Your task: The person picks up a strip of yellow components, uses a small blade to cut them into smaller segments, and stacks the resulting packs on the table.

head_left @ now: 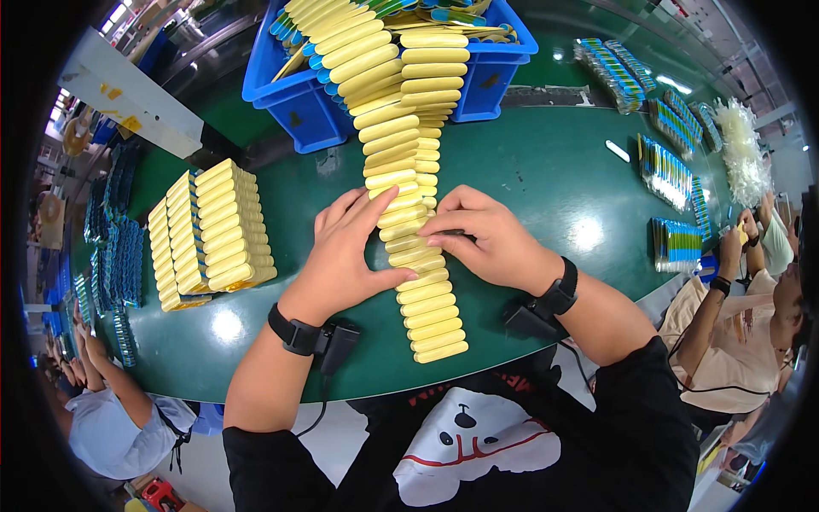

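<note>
yellow strip row (pixel 433 312) | left hand (pixel 341 243) spread wide, left edge | right hand (pixel 490 237) narrowed, right edge, grip unclear

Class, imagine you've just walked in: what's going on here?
The person's spread left hand and right hand touch opposite edges of a long overlapping row of flat, yellow, round-ended pieces on a glossy green table. The row runs up to a rectangular blue plastic bin heaped with blue-and-yellow pieces. Stacks of similar yellow pieces stand to the left.
</note>
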The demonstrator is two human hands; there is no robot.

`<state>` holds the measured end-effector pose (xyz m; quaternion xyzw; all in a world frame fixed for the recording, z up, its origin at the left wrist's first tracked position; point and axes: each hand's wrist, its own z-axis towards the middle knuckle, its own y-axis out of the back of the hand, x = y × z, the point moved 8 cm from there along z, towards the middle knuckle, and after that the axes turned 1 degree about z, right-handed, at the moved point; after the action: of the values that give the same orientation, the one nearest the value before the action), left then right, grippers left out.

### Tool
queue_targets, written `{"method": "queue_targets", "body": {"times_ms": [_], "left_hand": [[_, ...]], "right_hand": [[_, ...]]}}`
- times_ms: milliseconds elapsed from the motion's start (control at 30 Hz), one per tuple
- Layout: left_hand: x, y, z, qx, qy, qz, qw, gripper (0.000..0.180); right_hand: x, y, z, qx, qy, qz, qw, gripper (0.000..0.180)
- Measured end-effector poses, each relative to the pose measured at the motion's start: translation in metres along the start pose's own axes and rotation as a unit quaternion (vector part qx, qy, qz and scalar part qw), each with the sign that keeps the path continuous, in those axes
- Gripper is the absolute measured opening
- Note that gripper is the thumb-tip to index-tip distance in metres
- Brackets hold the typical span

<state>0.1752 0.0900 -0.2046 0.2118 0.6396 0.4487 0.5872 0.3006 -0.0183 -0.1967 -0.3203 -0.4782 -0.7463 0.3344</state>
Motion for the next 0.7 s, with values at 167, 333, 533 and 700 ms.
{"method": "queue_targets", "body": {"times_ms": [167, 333, 533, 700], "left_hand": [[0.000, 0.002, 0.000, -0.004, 0.005, -0.005, 1.000, 0.106], [0.000, 0.007, -0.001, -0.023, 0.008, -0.079, 0.997, 0.097], [-0.032, 0.013, -0.019, -0.050, -0.129, -0.201, 0.970, 0.086], [-0.060, -0.003, -0.027, 0.019, -0.169, -0.191, 0.967, 0.088]], "right_hand": [[-0.005, 0.019, -0.004, -0.014, -0.060, 0.026, 0.998, 0.014], [-0.017, 0.030, -0.007, -0.058, -0.081, 0.123, 0.987, 0.012], [-0.005, 0.018, -0.008, 0.026, -0.071, 0.301, 0.951, 0.013], [0.005, -0.006, -0.023, 0.098, -0.144, 0.418, 0.892, 0.015]]}}
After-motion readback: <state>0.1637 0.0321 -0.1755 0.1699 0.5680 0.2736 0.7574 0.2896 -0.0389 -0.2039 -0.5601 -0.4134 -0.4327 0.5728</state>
